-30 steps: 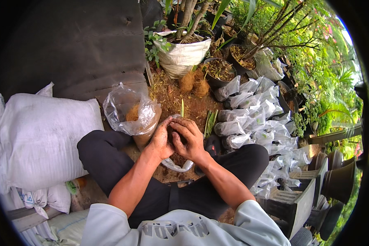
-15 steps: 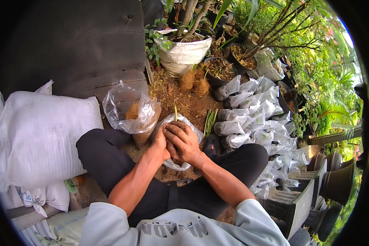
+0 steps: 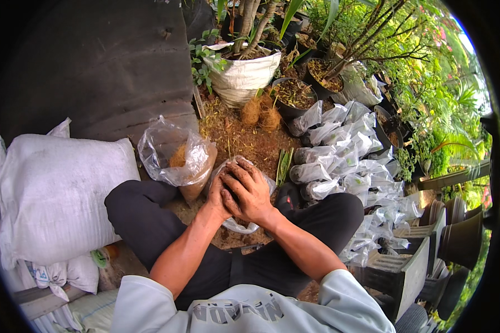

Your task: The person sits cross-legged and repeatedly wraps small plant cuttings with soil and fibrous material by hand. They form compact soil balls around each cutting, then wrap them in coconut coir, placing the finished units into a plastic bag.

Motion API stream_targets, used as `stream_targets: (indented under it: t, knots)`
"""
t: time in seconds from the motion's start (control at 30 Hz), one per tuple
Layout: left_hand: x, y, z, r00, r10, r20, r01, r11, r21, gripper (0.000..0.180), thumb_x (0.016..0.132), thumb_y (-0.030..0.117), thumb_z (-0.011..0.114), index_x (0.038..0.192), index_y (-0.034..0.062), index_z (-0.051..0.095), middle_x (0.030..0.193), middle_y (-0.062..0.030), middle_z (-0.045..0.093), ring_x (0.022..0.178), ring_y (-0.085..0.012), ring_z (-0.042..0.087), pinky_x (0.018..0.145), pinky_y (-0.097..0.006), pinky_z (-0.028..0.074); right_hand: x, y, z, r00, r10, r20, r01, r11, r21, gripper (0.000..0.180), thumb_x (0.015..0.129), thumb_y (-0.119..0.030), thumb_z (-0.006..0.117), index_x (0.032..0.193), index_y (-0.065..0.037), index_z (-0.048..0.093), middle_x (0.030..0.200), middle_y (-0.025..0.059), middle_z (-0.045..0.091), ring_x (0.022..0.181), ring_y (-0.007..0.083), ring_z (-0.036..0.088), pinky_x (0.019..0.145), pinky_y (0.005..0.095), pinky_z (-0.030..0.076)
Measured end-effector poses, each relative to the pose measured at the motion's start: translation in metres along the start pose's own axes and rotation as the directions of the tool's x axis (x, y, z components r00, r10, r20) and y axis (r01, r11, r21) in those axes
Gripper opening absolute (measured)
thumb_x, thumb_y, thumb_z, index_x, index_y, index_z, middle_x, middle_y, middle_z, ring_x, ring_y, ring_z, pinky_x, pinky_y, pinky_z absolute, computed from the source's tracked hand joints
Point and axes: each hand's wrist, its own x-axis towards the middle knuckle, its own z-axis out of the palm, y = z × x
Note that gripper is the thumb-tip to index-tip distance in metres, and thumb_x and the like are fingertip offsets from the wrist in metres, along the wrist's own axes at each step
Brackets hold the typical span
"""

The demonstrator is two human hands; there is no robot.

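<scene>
Both hands are closed around a small clear plastic planting bag [image 3: 240, 222] of soil held over the lap, the left hand [image 3: 219, 194] cupping its near side and the right hand [image 3: 249, 188] spread flat across the top with fingers pressing down. To firm the fill well, the press should probably stay even and gentle, with the left palm bracing the wall so the thin plastic neither splits nor tips. An open clear bag of brown fibre [image 3: 178, 161] stands just beside the hands, and filled bags [image 3: 344, 161] lie heaped further right.
</scene>
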Motion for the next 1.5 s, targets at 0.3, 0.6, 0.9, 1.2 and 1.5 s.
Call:
stream_targets:
  t: [0.3, 0.6, 0.9, 1.2, 1.5]
  knots:
    - [0.002, 0.004, 0.007, 0.999, 0.036, -0.020, -0.032, 0.983, 0.181, 0.043, 0.105, 0.046, 0.043, 0.127, 0.0119, 0.057, 0.124, -0.0076, 0.061, 0.116, -0.0212, 0.059, 0.102, -0.041, 0.049, 0.004, 0.005, 0.000, 0.943, 0.271, -0.194, -0.205, 0.930, 0.304, 0.031, 0.077, -0.002, 0.066, 0.107, -0.002, 0.070, 0.109, 0.0171, 0.066, 0.101, 0.0368, 0.063, 0.089, 0.0434, 0.052]
    - [-0.002, -0.006, 0.010, 0.993, -0.066, 0.095, 0.075, 0.993, -0.094, 0.031, 0.104, 0.040, 0.045, 0.111, 0.0148, 0.061, 0.107, -0.0030, 0.064, 0.102, -0.0177, 0.063, 0.091, -0.035, 0.053, -0.003, -0.001, -0.003, 0.989, 0.124, -0.083, -0.110, 0.981, 0.159, 0.040, 0.078, -0.015, 0.070, 0.115, -0.002, 0.065, 0.118, 0.0187, 0.062, 0.110, 0.0386, 0.059, 0.094, 0.0480, 0.049]
    - [0.006, 0.009, 0.008, 0.994, -0.011, -0.109, 0.023, 0.994, 0.110, 0.042, 0.104, 0.044, 0.042, 0.125, 0.0125, 0.058, 0.123, -0.0089, 0.062, 0.113, -0.0246, 0.061, 0.099, -0.043, 0.051, 0.002, 0.002, 0.002, 0.924, 0.382, -0.016, -0.369, 0.901, 0.226, 0.039, 0.082, -0.021, 0.067, 0.118, -0.006, 0.064, 0.117, 0.0172, 0.063, 0.113, 0.0396, 0.057, 0.106, 0.0521, 0.036]
    - [0.003, 0.000, 0.013, 0.985, -0.071, -0.160, 0.083, 0.994, 0.070, 0.054, 0.104, 0.055, 0.036, 0.126, 0.0098, 0.056, 0.121, -0.0093, 0.061, 0.113, -0.0226, 0.061, 0.096, -0.039, 0.053, -0.008, 0.002, 0.009, 0.948, 0.265, -0.175, -0.206, 0.933, 0.295, 0.029, 0.076, -0.008, 0.069, 0.104, 0.000, 0.066, 0.107, 0.0194, 0.064, 0.100, 0.0368, 0.062, 0.087, 0.0432, 0.050]
    - [0.004, 0.002, 0.021, 0.968, 0.002, 0.251, 0.044, 0.983, -0.179, 0.049, 0.106, 0.042, 0.034, 0.136, 0.0084, 0.052, 0.130, -0.0112, 0.058, 0.123, -0.0271, 0.056, 0.108, -0.044, 0.043, 0.007, -0.004, -0.008, 0.972, 0.213, -0.100, -0.204, 0.975, 0.088, 0.035, 0.078, -0.021, 0.072, 0.109, -0.006, 0.067, 0.118, 0.0153, 0.063, 0.119, 0.0345, 0.055, 0.111, 0.0511, 0.029]
